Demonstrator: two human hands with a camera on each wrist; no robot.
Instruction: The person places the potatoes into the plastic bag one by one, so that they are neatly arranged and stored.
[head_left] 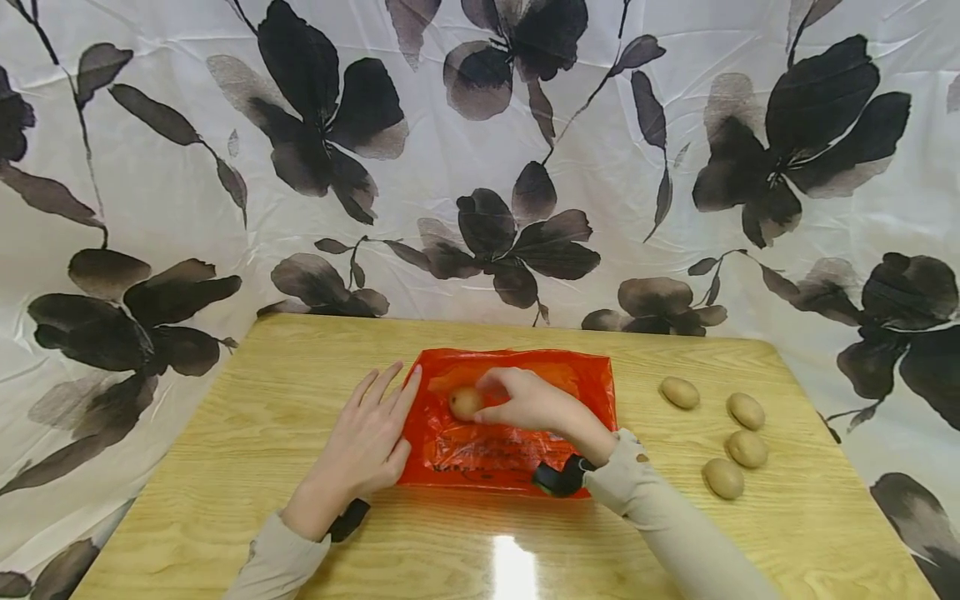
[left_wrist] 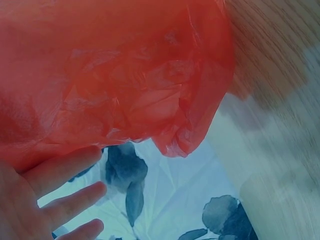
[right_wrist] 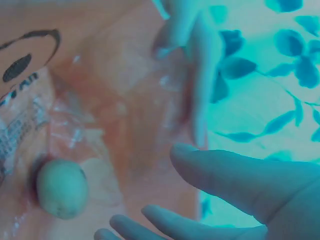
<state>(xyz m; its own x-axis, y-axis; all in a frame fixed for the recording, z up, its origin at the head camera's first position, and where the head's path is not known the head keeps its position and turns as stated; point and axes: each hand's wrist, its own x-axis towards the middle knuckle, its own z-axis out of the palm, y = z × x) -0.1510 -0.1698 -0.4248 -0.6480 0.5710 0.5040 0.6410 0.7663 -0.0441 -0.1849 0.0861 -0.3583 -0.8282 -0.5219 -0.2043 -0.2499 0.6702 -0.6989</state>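
A red plastic bag (head_left: 517, 467) lies flat on the table with dark print on its near part. One potato (head_left: 465, 403) rests on the bag, left of its middle. At the bag's left edge, my left hand (head_left: 367, 442) stretches out straight fingers along the red plastic. My right hand (head_left: 536, 404) reaches over the bag from the right, its thumb and fingers spread beside the potato. In the right wrist view, the potato (right_wrist: 62, 189) lies apart from the spread fingers of this hand (right_wrist: 240, 195). The left wrist view has the bag's crumpled edge (left_wrist: 170, 100) above the left fingers.
To the right of the bag, several more potatoes (head_left: 747, 448) lie loose on the wooden table (head_left: 300, 400). A pale cloth with dark flowers (head_left: 517, 242) hangs behind the table's far edge. Dark straps circle both wrists.
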